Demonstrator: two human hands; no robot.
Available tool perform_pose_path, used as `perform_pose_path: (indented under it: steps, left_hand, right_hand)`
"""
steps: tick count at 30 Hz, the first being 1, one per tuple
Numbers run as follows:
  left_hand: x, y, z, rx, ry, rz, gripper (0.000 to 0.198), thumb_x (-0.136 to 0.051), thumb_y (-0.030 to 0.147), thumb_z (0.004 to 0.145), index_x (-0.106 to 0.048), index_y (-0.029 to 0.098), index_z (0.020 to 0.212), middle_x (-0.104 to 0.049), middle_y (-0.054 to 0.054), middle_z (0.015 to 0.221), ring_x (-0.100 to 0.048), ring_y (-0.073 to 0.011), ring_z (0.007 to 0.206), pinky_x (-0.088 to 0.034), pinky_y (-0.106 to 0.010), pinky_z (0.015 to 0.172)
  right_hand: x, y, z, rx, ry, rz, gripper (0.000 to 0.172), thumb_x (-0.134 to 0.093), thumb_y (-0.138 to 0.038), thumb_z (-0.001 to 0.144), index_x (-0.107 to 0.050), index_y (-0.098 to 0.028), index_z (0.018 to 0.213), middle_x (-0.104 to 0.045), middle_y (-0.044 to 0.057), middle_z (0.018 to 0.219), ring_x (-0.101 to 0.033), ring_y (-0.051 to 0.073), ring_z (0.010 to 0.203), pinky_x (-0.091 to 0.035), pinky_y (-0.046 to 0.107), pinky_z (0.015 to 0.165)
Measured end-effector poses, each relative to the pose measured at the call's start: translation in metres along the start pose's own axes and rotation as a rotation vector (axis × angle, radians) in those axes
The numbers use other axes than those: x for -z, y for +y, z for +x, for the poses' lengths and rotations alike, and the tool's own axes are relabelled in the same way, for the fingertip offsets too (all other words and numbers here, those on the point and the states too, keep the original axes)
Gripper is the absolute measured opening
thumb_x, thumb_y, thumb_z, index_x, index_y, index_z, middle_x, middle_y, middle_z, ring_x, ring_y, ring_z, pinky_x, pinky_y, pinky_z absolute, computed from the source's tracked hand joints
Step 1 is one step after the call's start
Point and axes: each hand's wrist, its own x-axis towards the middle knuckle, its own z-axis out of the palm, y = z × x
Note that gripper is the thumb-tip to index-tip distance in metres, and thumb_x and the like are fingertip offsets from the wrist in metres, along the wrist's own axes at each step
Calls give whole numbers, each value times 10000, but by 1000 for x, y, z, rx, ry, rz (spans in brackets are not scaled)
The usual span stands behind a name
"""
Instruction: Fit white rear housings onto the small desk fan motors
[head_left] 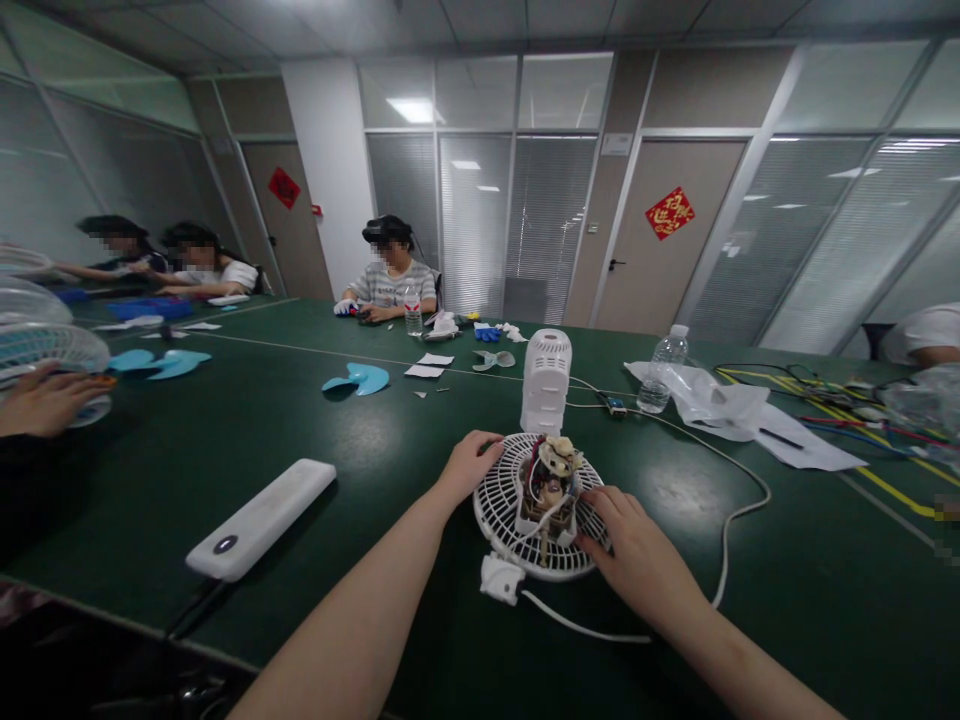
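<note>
A round white fan grille (496,508) lies on the green table with the bared fan motor (555,480) and its wires on top. At its upper left rim, my left hand (471,465) grips with fingers curled over the edge. My right hand (626,535) holds the right side, its fingers reaching in beside the motor; some fingertips are hidden there. Just behind the grille stands a white vented motor cover (547,380). A small white plastic piece (501,578) with a cable lies against the near edge.
A white power bank (262,520) lies left. Blue fan blades (358,379) and a pale blade (493,360) are farther back. A water bottle (664,372), paper (795,437) and a cable (739,515) occupy the right. Other people sit around the table; another person's hand (49,400) is far left.
</note>
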Motion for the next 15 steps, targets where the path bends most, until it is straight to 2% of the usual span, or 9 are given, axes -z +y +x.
perform_pose_path:
  steps: [3, 6, 8, 10, 12, 15]
  left_hand:
    - [-2, 1, 0, -30, -18, 18, 260, -563, 334, 833, -681, 228, 1039, -633, -48, 1102, -599, -202, 1036, -450, -331, 964]
    - [-3, 1, -1, -46, -24, 29, 255, -552, 331, 848, -668, 221, 1046, -614, -51, 1087, -587, -204, 1046, -435, -349, 987]
    - [-3, 1, -1, -54, -20, 31, 257, -550, 320, 853, -655, 220, 1065, -603, -50, 1092, -580, -202, 1055, -432, -353, 990]
    - [-3, 1, -1, -60, -11, 28, 286, -554, 304, 852, -628, 223, 1117, -587, -51, 1116, -576, -199, 1056, -450, -345, 966]
    - [-3, 1, -2, -65, -4, 24, 316, -558, 284, 850, -603, 232, 1159, -572, -52, 1146, -574, -195, 1060, -470, -332, 937]
    - [-3, 2, -2, -74, -8, 21, 295, -554, 265, 851, -618, 249, 1139, -568, -44, 1156, -575, -190, 1073, -476, -322, 932]
  right_hand:
    - [6, 5, 4, 0, -36, 9, 319, -582, -257, 806, -578, -211, 1121, -601, 85, 1146, -574, 267, 1026, -477, 410, 886]
    - [16, 13, 15, 11, -46, 55, 263, -540, -220, 790, -620, -217, 1040, -643, 63, 1021, -605, 243, 934, -483, 382, 832]
    - [21, 21, 32, 9, 40, 151, 203, -521, -198, 775, -645, -212, 935, -658, 50, 913, -618, 229, 856, -482, 371, 800]
    - [23, 31, 57, -6, 183, 262, 171, -515, -205, 773, -645, -207, 884, -656, 47, 859, -616, 227, 811, -479, 385, 794]
    - [22, 41, 90, -30, 314, 341, 219, -514, -242, 790, -628, -201, 973, -651, 63, 904, -612, 240, 841, -475, 419, 823]
    - [13, 51, 141, -45, 406, 429, 488, -563, -336, 797, -490, -184, 1255, -584, 134, 1168, -579, 287, 1023, -466, 479, 883]
